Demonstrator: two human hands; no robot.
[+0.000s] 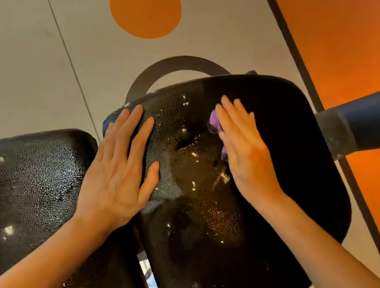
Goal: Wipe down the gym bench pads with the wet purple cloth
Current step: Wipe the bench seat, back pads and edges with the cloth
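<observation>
Head view: my right hand [245,150] presses the cloth [215,121] flat, fingers straight, mid-frame on the right pad [261,205]. My left hand [117,172] rests open beside it. Wet streaks mark the centre; the dull far half and the left pad [16,178] seem left to do.

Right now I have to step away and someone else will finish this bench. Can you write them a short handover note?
Left hand: flat, fingers straight, bracing the left part of the larger pad.
Right hand: flat, pressing the purple cloth onto the upper middle of that pad; only bits of cloth show under the fingers.
Done: the centre of the larger pad glistens wet, with pale specks left on it.
Left: its right side and far edge look matte, probably unwiped. The smaller pad on the left shows shine and specks; whether it has been wiped I cannot tell.
</observation>
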